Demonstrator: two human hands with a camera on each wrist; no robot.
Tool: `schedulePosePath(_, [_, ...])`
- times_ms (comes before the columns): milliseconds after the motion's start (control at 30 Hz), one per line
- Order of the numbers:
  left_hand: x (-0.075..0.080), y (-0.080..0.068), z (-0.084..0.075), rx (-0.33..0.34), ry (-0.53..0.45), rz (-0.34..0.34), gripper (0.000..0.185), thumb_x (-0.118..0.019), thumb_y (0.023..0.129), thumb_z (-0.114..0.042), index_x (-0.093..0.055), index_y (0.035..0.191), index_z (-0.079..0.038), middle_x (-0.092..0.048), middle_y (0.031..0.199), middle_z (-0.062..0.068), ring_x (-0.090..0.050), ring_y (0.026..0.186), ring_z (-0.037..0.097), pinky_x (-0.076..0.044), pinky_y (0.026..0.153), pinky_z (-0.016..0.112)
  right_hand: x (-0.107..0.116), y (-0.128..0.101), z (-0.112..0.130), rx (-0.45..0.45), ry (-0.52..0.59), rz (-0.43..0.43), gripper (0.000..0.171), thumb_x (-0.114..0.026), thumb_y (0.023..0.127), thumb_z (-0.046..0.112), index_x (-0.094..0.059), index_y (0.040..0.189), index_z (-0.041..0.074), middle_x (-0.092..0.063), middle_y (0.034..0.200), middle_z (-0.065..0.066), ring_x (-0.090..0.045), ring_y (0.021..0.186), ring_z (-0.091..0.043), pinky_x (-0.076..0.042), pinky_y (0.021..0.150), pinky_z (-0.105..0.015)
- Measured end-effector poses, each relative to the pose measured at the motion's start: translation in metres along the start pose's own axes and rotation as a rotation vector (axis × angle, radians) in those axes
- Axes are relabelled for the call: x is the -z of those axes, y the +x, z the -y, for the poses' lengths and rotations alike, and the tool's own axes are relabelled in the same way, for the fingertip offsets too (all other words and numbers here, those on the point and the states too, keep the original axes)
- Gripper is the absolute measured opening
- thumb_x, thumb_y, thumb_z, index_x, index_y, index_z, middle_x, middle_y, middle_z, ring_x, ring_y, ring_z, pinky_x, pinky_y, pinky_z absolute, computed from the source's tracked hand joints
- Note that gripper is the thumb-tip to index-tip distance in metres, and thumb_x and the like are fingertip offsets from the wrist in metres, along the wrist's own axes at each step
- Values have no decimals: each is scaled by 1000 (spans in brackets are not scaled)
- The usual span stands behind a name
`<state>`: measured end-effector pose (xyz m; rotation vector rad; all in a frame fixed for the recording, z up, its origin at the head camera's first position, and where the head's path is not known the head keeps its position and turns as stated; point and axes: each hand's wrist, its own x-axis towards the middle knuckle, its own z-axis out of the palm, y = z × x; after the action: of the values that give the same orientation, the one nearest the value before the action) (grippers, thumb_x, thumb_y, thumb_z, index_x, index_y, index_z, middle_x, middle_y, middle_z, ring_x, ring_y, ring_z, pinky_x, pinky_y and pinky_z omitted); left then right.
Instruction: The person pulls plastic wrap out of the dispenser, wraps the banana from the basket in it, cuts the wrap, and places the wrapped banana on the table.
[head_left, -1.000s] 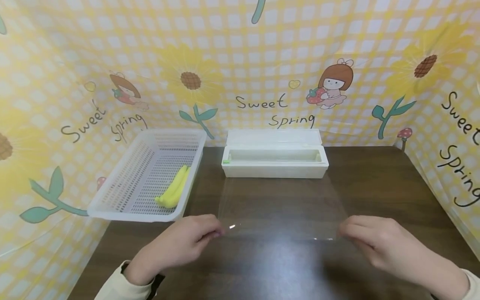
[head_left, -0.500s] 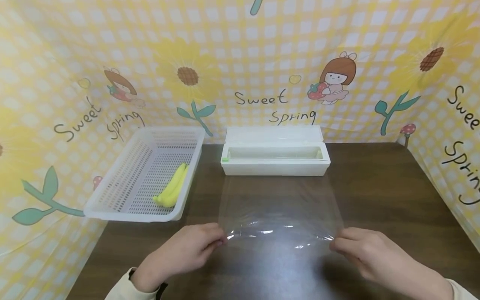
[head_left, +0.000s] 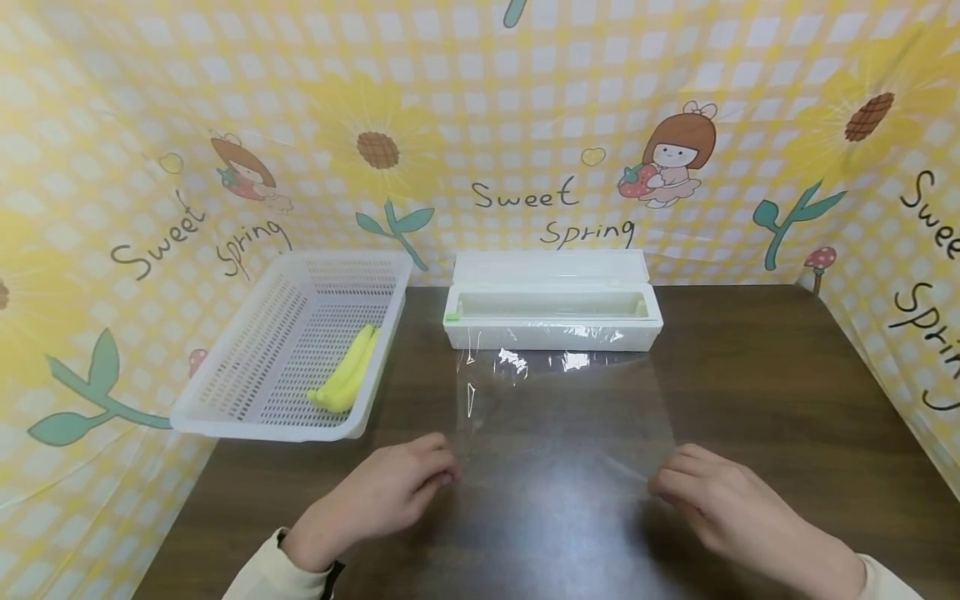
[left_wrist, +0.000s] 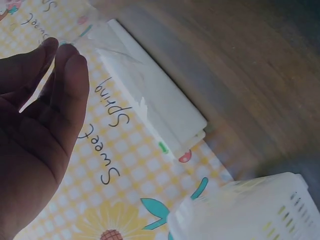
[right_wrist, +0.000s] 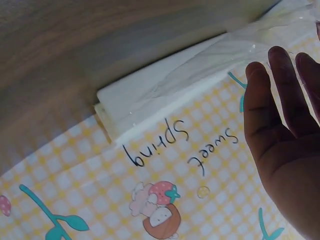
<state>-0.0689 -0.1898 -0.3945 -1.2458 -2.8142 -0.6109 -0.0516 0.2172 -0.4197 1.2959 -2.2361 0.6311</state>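
A sheet of clear plastic wrap (head_left: 562,417) stretches from a white wrap dispenser box (head_left: 555,335) toward the person. At its near left corner, my left hand (head_left: 393,492) pinches the film between thumb and fingertips. The opposite near corner is held in the fingertips of my right hand (head_left: 735,512). In the left wrist view the film trails from the left fingertips (left_wrist: 70,52) to the box (left_wrist: 155,95). The right wrist view shows right fingers (right_wrist: 257,85) beside the film, the thumb mostly out of frame. Behind the box its lid (head_left: 551,267) stands raised.
To the left stands a white perforated basket (head_left: 262,429) with yellow bananas (head_left: 347,375) in it. All of this is on a dark wooden table (head_left: 765,400). A yellow checked cloth (head_left: 517,100) with flowers rises behind and at both sides.
Both hands have come slightly closer together. The film, taut one second ago, now shows wrinkles and bright glints near the box. Basket, bananas and box stay in place.
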Motion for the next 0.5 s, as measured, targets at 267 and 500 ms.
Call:
schedulePosePath(267, [-14, 3, 13, 43, 0, -1, 10, -68, 94, -6, -70, 94, -16, -57, 95, -11, -58, 76, 3, -53, 65, 26, -17, -8, -13, -71, -45, 17, 34, -36, 98, 15, -68, 90, 16, -60, 91, 7, -60, 82, -14, -51, 65, -29])
schedulePosePath(500, [-27, 9, 22, 81, 16, 22, 5, -69, 94, -9, -72, 97, -13, -57, 93, -10, -57, 75, 4, -54, 66, 29, -31, -12, -17, -113, -34, 10, 45, -31, 109, 31, -69, 90, 15, -58, 90, 8, -57, 78, -12, -50, 63, -27])
